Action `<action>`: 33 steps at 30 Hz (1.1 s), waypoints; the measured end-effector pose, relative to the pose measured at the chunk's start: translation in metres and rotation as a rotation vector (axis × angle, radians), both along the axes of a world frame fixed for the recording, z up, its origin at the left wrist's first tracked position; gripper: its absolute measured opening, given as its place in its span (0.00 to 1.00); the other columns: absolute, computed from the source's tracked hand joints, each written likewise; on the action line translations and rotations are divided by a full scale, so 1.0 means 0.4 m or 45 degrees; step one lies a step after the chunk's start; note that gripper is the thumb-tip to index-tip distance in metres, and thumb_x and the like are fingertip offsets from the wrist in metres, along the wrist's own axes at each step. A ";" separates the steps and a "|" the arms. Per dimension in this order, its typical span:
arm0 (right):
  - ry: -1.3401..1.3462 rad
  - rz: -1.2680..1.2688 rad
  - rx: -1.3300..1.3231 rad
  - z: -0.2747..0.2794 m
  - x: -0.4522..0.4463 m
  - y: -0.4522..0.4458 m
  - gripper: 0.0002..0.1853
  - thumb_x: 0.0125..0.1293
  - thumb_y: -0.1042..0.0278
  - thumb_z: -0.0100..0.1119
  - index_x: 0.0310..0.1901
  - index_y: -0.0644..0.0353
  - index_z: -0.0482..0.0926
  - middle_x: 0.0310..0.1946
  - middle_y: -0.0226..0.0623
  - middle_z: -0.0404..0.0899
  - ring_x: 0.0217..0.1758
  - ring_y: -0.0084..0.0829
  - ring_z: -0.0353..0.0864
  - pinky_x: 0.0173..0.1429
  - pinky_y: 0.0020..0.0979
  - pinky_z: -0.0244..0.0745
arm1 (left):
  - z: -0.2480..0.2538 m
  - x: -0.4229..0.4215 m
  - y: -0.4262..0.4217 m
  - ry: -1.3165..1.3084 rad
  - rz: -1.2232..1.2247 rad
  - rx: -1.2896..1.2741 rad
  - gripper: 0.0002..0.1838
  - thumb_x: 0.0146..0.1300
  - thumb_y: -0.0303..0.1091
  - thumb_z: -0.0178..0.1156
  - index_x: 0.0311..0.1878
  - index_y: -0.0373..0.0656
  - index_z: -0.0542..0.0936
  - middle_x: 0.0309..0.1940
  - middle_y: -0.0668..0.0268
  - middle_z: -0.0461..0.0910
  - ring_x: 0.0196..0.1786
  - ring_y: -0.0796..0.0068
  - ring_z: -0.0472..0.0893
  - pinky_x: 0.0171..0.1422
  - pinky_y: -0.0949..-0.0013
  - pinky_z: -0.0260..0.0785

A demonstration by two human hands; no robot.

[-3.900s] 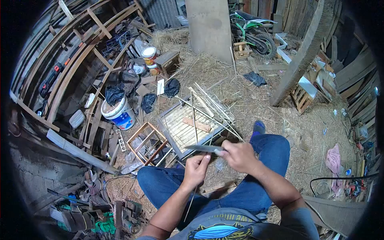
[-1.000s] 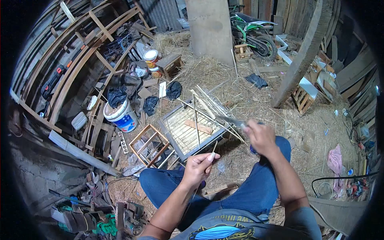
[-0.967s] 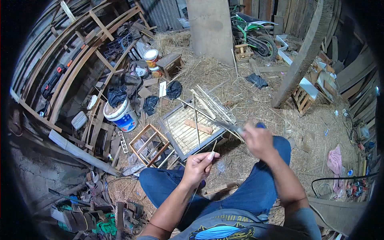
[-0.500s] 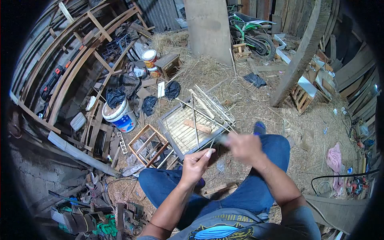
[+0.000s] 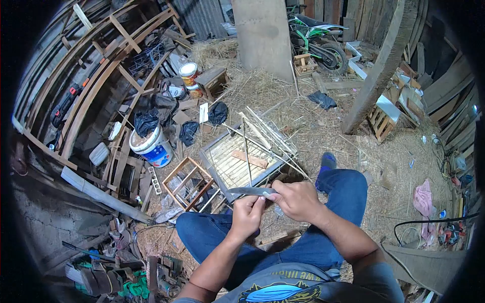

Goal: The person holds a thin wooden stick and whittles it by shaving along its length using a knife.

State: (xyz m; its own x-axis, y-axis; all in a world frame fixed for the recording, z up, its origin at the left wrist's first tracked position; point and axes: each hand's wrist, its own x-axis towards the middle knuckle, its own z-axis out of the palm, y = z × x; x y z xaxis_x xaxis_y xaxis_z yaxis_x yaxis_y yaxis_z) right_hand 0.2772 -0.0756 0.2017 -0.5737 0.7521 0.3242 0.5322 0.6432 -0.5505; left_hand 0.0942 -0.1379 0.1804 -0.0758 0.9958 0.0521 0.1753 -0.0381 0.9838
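My right hand (image 5: 297, 200) is closed round the handle of a knife (image 5: 247, 191). Its flat grey blade points left, just above my left hand (image 5: 246, 216). That hand is pinched closed on a thin stick, mostly hidden now behind the knife and fingers. The two hands nearly meet at the thumbs, between my knees. Just beyond them a shallow framed panel of slats (image 5: 222, 161) lies on the floor. On it rest a short brown wood piece (image 5: 249, 159) and a bundle of thin split sticks (image 5: 265, 132).
A small wooden frame (image 5: 188, 184) stands left of the panel, with a white bucket (image 5: 151, 146) behind it. Straw covers the floor. A leaning post (image 5: 374, 70) rises at the right, and a motorbike (image 5: 323, 48) stands at the back. A black cable (image 5: 434, 221) runs in from the right.
My right hand has moved left and slightly down, bringing the knife from a blur beside the stick to across the top of my left hand. My left hand has shifted slightly down.
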 end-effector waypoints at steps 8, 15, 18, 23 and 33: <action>-0.286 -0.205 -0.048 -0.002 0.042 0.050 0.15 0.77 0.49 0.51 0.41 0.52 0.76 0.23 0.43 0.83 0.25 0.48 0.85 0.26 0.50 0.76 | -0.005 -0.002 -0.004 0.230 0.080 0.098 0.12 0.75 0.28 0.59 0.53 0.33 0.86 0.21 0.76 0.74 0.25 0.87 0.68 0.29 0.75 0.60; -0.159 -0.270 -0.027 -0.006 0.046 0.004 0.13 0.77 0.51 0.53 0.38 0.50 0.76 0.20 0.40 0.80 0.22 0.49 0.82 0.24 0.50 0.72 | 0.030 0.008 -0.002 0.620 0.171 0.281 0.10 0.68 0.24 0.62 0.51 0.34 0.87 0.31 0.47 0.85 0.32 0.53 0.87 0.37 0.61 0.76; -0.023 -0.169 -0.061 -0.008 -0.007 -0.040 0.13 0.74 0.52 0.56 0.37 0.51 0.74 0.22 0.40 0.81 0.24 0.49 0.83 0.25 0.50 0.73 | 0.010 0.009 0.007 0.772 0.179 0.479 0.06 0.68 0.26 0.63 0.37 0.34 0.85 0.21 0.48 0.78 0.24 0.52 0.80 0.32 0.60 0.70; -0.072 -0.142 -0.061 -0.040 0.002 -0.014 0.13 0.74 0.52 0.55 0.38 0.53 0.74 0.23 0.41 0.83 0.25 0.50 0.84 0.26 0.51 0.74 | 0.040 0.004 0.010 0.686 0.101 0.317 0.08 0.68 0.27 0.64 0.34 0.31 0.84 0.20 0.47 0.74 0.20 0.58 0.77 0.29 0.61 0.68; -0.082 -0.232 -0.247 -0.064 0.056 0.046 0.18 0.80 0.46 0.46 0.39 0.50 0.76 0.23 0.43 0.81 0.27 0.51 0.85 0.30 0.53 0.75 | -0.006 -0.012 -0.014 0.320 0.089 -0.062 0.12 0.72 0.30 0.62 0.53 0.35 0.87 0.35 0.50 0.89 0.34 0.79 0.85 0.40 0.69 0.76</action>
State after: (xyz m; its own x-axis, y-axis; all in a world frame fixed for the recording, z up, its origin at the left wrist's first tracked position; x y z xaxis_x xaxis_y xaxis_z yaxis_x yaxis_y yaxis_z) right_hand 0.2998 -0.0573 0.1763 -0.4381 0.8893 0.1311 0.6675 0.4196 -0.6151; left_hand 0.0894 -0.1434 0.1780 -0.1351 0.9904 0.0304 0.4146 0.0286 0.9096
